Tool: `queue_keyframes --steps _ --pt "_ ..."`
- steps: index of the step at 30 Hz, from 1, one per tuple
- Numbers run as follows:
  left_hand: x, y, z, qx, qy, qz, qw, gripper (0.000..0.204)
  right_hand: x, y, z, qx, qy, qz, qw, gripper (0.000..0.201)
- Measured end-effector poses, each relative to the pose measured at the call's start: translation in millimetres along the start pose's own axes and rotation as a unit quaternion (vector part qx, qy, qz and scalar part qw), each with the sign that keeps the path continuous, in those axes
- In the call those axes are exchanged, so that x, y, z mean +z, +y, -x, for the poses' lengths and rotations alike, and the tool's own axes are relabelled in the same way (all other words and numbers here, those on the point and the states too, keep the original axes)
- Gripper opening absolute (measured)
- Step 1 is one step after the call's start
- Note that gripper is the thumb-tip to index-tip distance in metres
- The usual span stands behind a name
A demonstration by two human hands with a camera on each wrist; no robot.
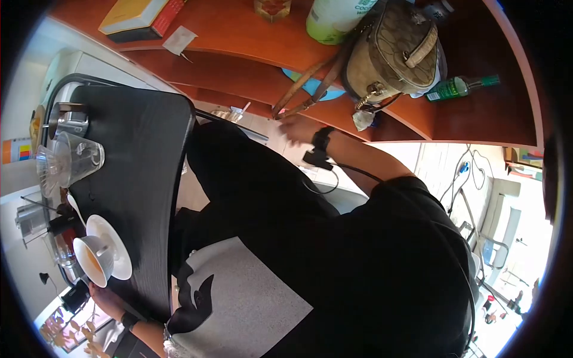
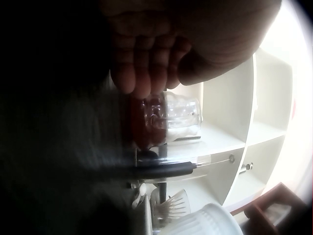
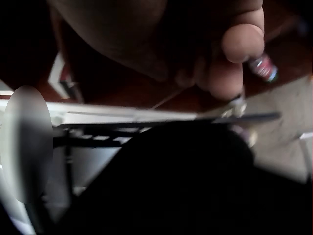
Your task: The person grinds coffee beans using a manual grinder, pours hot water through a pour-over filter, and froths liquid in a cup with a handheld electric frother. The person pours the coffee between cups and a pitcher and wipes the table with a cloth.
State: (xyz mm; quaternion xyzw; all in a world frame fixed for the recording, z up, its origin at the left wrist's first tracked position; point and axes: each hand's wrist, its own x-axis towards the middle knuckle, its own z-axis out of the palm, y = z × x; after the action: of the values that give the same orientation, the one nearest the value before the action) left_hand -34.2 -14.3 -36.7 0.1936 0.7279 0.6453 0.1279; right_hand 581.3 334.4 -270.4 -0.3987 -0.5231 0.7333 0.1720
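Observation:
My left hand (image 1: 107,301) is at the near side of a white cup (image 1: 101,252) holding an orange-brown drink. The cup stands on a white saucer (image 1: 123,265) on the black table (image 1: 134,149). In the left wrist view the fingers (image 2: 142,81) lie side by side, loosely bent, with nothing in them; a white ribbed vessel (image 2: 203,225) shows below. My right hand (image 1: 295,129) hangs over my lap beside the red-brown shelf, near the strap (image 1: 310,95) of a handbag (image 1: 388,53). Its fingers (image 3: 225,81) are loosely curled in the right wrist view, and I see nothing held.
On the table stand a glass with a ribbed cone (image 1: 80,158), a metal pitcher (image 1: 73,122) and a dark red container (image 1: 64,241). A green bottle (image 1: 456,88), a white-and-green container (image 1: 334,21) and a yellow-and-red box (image 1: 140,18) are on the shelf (image 1: 239,30).

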Motion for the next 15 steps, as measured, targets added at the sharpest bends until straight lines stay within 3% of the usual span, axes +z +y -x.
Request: queue_keyframes --steps 1,2,3,4,5,6,7,8,9,10,11,12,13,14,15 --pt "0.8 1.3 0.8 0.002 -0.005 -0.001 1.000 0.037 -14.8 21.9 6.6 0.097 0.114 0.151 0.977 0.028" --pt "0.4 1.8 1.3 0.006 -0.010 -0.002 1.000 0.037 -20.8 -6.7 30.9 0.133 0.177 0.519 0.825 0.028" --pt "-5.8 0.0 -3.8 -0.002 -0.017 -0.005 1.000 0.037 -64.1 48.7 29.0 0.147 0.078 0.771 0.615 0.030" --pt "-2.4 2.5 0.0 -0.003 -0.014 -0.007 1.000 0.037 -106.9 101.4 32.7 0.212 0.127 0.779 0.577 0.024" --pt "5.2 7.7 4.2 -0.021 -0.010 -0.008 1.000 0.036 -98.4 64.2 56.4 0.283 0.225 0.699 0.618 0.016" --pt "10.4 13.1 8.5 -0.039 -0.002 -0.009 0.999 0.035 -182.8 194.3 43.6 0.134 0.616 0.453 0.630 0.021" --pt "10.6 18.4 13.1 -0.067 -0.014 -0.053 0.996 0.033 -175.7 165.4 59.4 0.196 0.590 0.355 0.699 0.031" --pt "0.7 16.6 16.8 0.077 -0.091 -0.309 0.944 0.033 -166.9 160.0 63.7 -0.037 0.618 0.218 0.755 0.034" --pt "-8.3 13.0 19.7 -0.041 -0.114 -0.122 0.985 0.032 -160.7 147.2 31.6 -0.050 0.593 0.221 0.772 0.034" --pt "8.9 27.0 33.1 -0.063 -0.148 -0.109 0.981 0.031 -163.9 151.7 48.7 -0.049 0.550 0.252 0.795 0.032" --pt "37.1 41.8 54.5 0.028 -0.126 -0.347 0.929 0.033 -155.8 148.5 47.0 -0.053 0.500 0.282 0.817 0.031" --pt "42.5 46.7 59.6 -0.011 -0.133 -0.357 0.924 0.028 -151.7 146.0 55.4 -0.058 0.445 0.311 0.838 0.029" --pt "76.1 64.6 80.7 -0.112 -0.081 -0.223 0.965 0.028 -140.4 140.9 51.4 -0.068 0.388 0.340 0.854 0.028" --pt "83.6 73.6 88.2 -0.125 -0.126 -0.195 0.965 0.028 -139.0 133.3 47.0 -0.080 0.333 0.369 0.864 0.027" --pt "90.6 77.3 93.4 -0.117 -0.120 -0.236 0.957 0.023 -124.0 128.1 50.9 -0.092 0.282 0.397 0.869 0.025"
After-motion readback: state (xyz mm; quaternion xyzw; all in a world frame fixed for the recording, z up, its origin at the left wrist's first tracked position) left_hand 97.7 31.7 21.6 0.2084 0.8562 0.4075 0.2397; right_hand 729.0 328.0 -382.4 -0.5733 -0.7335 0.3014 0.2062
